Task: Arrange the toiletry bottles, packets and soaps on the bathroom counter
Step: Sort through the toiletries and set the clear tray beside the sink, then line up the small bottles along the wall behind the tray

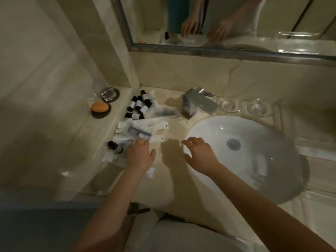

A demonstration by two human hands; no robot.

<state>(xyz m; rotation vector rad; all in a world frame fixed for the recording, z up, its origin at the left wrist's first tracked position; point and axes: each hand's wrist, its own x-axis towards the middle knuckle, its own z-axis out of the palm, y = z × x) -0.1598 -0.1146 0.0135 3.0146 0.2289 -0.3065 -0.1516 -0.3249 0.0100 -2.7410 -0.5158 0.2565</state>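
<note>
Several small dark-capped toiletry bottles (pixel 138 106) lie in a loose cluster at the back left of the beige counter (pixel 174 171). A heap of white and clear packets (pixel 141 129) spreads in front of them. One more bottle (pixel 114 147) lies near the counter's left edge. An orange soap (pixel 99 107) rests on a dark dish on the raised ledge at left. My left hand (pixel 141 154) lies flat, fingers spread, its fingertips on the near packets. My right hand (pixel 199 154) hovers open over the basin's left rim, holding nothing.
The white oval basin (pixel 254 160) fills the right of the counter, with a square chrome tap (pixel 197 104) behind it. Two clear glass dishes (pixel 243 106) sit behind the basin. An upturned glass (pixel 109 94) stands on the ledge. A mirror (pixel 227 22) hangs above.
</note>
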